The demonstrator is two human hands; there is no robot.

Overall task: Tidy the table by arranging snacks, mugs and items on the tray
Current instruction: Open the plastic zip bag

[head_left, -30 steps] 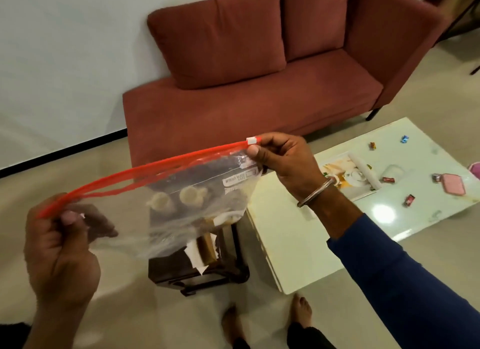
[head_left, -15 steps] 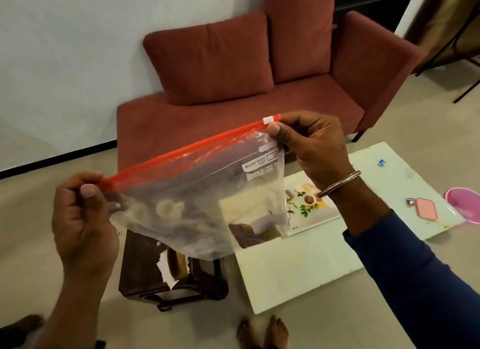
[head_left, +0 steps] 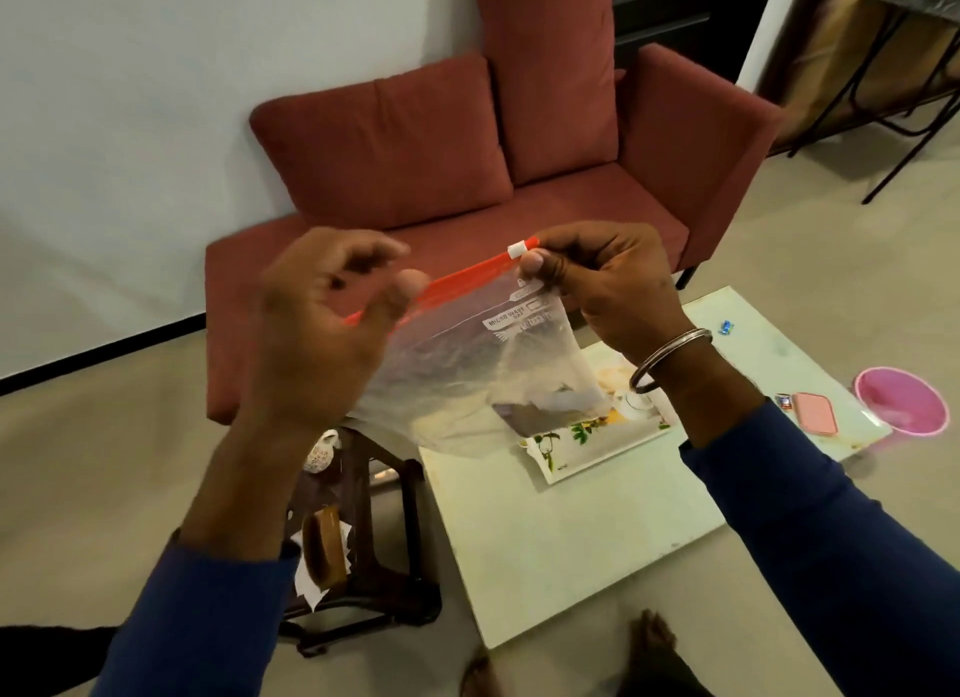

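The person holds a clear zip bag (head_left: pixel 467 379) in the air above the near-left edge of the white desk (head_left: pixel 561 530), over open floor before the red sofa (head_left: pixel 467 197). The right hand (head_left: pixel 602 286) pinches the bag's red seal at its white slider end; the left hand (head_left: pixel 322 333) pinches the seal further along. The floral tray (head_left: pixel 566 457) lies on the desk below, partly hidden by the bag.
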